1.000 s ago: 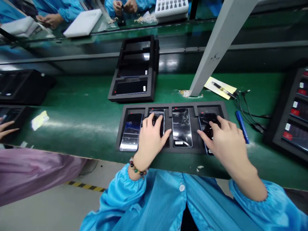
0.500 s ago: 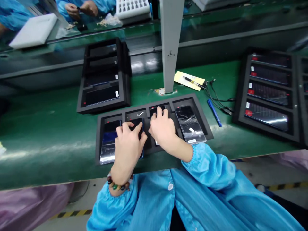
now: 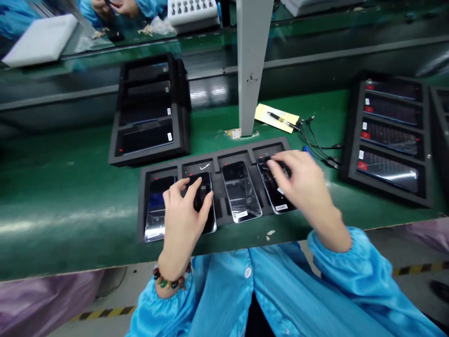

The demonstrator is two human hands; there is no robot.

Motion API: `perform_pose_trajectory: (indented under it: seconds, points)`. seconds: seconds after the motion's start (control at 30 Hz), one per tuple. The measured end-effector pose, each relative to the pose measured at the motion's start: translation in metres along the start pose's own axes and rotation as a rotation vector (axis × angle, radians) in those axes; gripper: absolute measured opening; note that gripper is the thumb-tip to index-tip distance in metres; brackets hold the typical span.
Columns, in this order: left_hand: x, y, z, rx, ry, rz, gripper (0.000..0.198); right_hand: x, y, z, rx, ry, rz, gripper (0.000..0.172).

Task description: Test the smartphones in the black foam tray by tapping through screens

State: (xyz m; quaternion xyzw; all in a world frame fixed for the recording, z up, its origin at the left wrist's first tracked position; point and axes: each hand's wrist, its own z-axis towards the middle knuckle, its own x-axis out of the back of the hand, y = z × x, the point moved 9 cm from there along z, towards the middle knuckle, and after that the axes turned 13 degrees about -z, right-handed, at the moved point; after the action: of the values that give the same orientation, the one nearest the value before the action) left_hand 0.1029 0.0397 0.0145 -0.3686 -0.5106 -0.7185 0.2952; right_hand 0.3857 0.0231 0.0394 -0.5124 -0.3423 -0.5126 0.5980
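Note:
A black foam tray lies near the belt's front edge with several phones in its slots. My left hand rests fingers spread on the second phone from the left. My right hand hovers, a little blurred, over the rightmost phone, fingertips touching its screen. The leftmost phone and the third phone lie untouched, both with shiny film on their faces.
A grey post stands behind the tray. A second black tray sits at back left, a third tray of phones at right. Yellow paper with a pen, cables lie between. Another person's hands work across the belt.
My right hand has moved from the third phone to the rightmost one. The left hand stayed on the second phone. The view shifted slightly.

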Motion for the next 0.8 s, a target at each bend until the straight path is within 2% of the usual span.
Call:
perform_pose_trajectory:
  seconds: [0.03,0.1,0.2,0.27,0.37,0.43,0.5,0.6,0.73,0.8]
  points:
    - [0.001,0.006,0.001,-0.031,-0.003,-0.039,0.045,0.005,0.019,-0.005,-0.043,0.021,0.002,0.036]
    - [-0.005,0.022,0.003,-0.096,-0.058,-0.103,0.041,-0.002,0.041,-0.019,-0.081,-0.052,-0.010,0.044]
    - [-0.018,0.038,0.009,-0.143,-0.170,-0.129,0.041,-0.026,0.040,-0.041,-0.064,-0.171,-0.098,0.070]
    - [-0.010,0.023,0.014,-0.070,-0.109,-0.084,0.044,-0.038,0.032,-0.050,-0.064,-0.169,-0.133,0.076]
    - [0.021,-0.035,0.008,0.160,0.053,0.078,0.051,-0.046,0.026,-0.054,-0.095,-0.100,-0.107,0.071]
    - [0.036,-0.073,-0.004,0.280,0.056,0.162,0.056,-0.047,0.026,-0.053,-0.114,-0.056,-0.076,0.069]
    - [0.043,-0.097,-0.017,0.332,0.038,0.194,0.060,-0.047,0.026,-0.054,-0.130,-0.033,-0.043,0.068]
    - [0.043,-0.110,-0.028,0.334,0.026,0.207,0.063,-0.047,0.028,-0.055,-0.146,-0.018,-0.009,0.064]
    - [0.039,-0.106,-0.028,0.341,0.030,0.240,0.065,-0.043,0.028,-0.057,-0.156,-0.025,-0.017,0.062]
    - [0.037,-0.102,-0.026,0.336,0.018,0.262,0.066,-0.039,0.021,-0.056,-0.151,-0.023,-0.052,0.064]
